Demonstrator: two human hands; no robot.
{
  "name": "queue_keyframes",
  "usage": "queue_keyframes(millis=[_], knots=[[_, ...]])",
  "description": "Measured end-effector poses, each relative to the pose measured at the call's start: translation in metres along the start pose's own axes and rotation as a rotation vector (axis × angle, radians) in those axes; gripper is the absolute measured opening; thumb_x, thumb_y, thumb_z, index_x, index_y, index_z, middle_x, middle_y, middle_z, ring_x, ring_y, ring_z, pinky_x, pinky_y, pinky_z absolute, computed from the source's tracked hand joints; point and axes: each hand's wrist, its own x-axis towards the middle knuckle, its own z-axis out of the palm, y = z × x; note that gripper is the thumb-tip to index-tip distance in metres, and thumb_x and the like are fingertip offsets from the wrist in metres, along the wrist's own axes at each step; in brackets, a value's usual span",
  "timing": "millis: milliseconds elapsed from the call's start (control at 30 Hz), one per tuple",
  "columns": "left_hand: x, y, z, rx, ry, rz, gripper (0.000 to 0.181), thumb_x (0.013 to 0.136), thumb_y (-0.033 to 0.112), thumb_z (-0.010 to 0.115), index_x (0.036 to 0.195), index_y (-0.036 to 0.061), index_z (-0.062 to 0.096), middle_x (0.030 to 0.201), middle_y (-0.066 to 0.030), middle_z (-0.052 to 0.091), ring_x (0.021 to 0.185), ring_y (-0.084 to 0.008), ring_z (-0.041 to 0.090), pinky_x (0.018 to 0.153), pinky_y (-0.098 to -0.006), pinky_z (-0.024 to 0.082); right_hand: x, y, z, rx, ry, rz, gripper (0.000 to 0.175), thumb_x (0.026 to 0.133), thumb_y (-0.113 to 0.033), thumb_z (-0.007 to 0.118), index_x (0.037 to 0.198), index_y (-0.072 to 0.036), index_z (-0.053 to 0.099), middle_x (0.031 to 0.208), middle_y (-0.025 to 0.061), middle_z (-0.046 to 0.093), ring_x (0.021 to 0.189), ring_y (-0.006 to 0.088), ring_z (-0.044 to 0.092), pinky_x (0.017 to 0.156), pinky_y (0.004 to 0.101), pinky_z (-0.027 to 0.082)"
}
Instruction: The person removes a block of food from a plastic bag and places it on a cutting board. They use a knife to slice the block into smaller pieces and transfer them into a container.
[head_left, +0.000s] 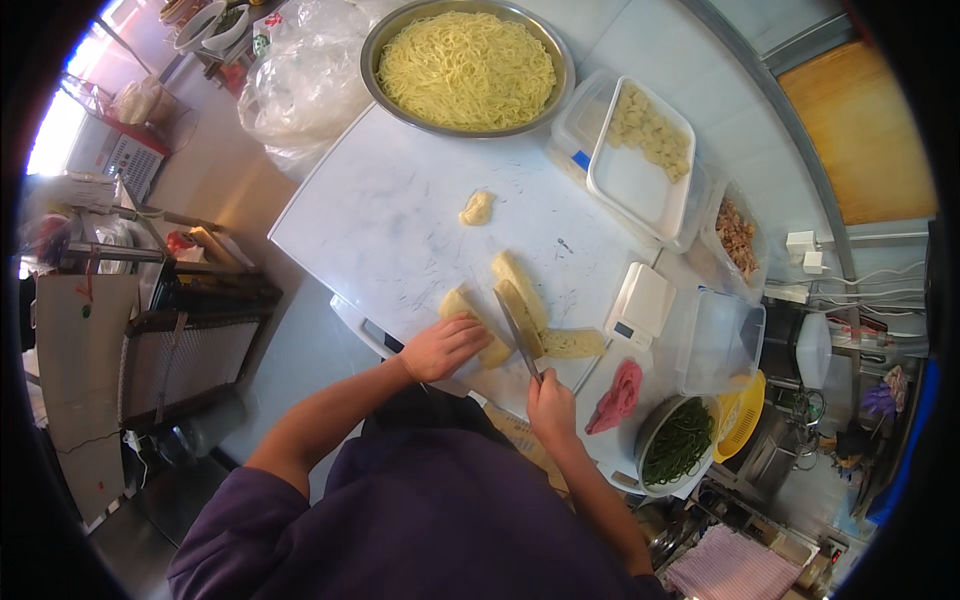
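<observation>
My right hand (552, 405) is closed around the handle of a long kitchen knife (516, 330), whose blade lies along pale yellow slabs of a dough-like food (523, 300) on the white worktop. Under the fingers of my left hand (448, 348) lies another pale slab (491, 349), left of the blade. To the right of the knife, a flat slab with a speckled face (574, 343) rests at an angle. Farther up the worktop sits a small pale lump (477, 208).
A steel bowl of yellow noodles (468, 71) stands at the far edge, beside plastic bags (300, 90). Along the right are a white tray of pale cubes (637, 196), a kitchen scale (641, 306), a pink cloth (616, 396) and a pot of green vegetables (679, 442).
</observation>
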Motion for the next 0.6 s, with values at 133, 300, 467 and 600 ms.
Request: queue_keyframes(millis=[133, 300, 467, 600], knots=[[-0.013, -0.001, -0.001, 0.059, 0.016, 0.0, 0.039, 0.082, 0.01, 0.068, 0.12, 0.0034, 0.067, 0.12, -0.0106, 0.061, 0.115, -0.0297, 0.058, 0.103, -0.0454, 0.047, -0.001, -0.025, -0.014, -0.01, -0.022, -0.087, 0.014, 0.094, -0.013, 0.059, 0.092, 0.0, 0.054, 0.076, 0.0232, 0.067, 0.071, 0.0454, 0.066, 0.064, 0.0534, 0.053], [-0.023, -0.013, 0.009, 0.055, -0.036, 0.004, 0.042, 0.081, 0.01, 0.061, 0.123, 0.0027, 0.065, 0.125, -0.0103, 0.061, 0.12, -0.0285, 0.056, 0.105, -0.0419, 0.046, -0.001, -0.024, 0.003, -0.081, -0.091, -0.14, 0.014, 0.094, -0.014, 0.06, 0.092, -0.001, 0.054, 0.076, 0.0226, 0.067, 0.069, 0.0434, 0.067, 0.062, 0.0521, 0.053], [-0.025, -0.021, 0.011, 0.063, -0.052, 0.028, 0.038, 0.081, 0.012, 0.063, 0.118, 0.0039, 0.067, 0.122, -0.0093, 0.063, 0.118, -0.0284, 0.057, 0.104, -0.0421, 0.047, 0.004, -0.021, 0.014, -0.102, -0.141, -0.094, 0.016, 0.095, -0.014, 0.061, 0.092, 0.0, 0.055, 0.078, 0.0244, 0.067, 0.07, 0.0448, 0.066, 0.063, 0.0525, 0.052], [-0.029, -0.026, 0.015, 0.075, -0.055, 0.05, 0.038, 0.08, 0.012, 0.061, 0.117, 0.0045, 0.068, 0.123, -0.0088, 0.063, 0.118, -0.0286, 0.058, 0.104, -0.0424, 0.047, 0.01, -0.015, 0.02, -0.1, -0.165, -0.151, 0.015, 0.093, -0.012, 0.06, 0.094, 0.001, 0.055, 0.076, 0.0244, 0.067, 0.068, 0.0437, 0.067, 0.061, 0.0513, 0.054]])
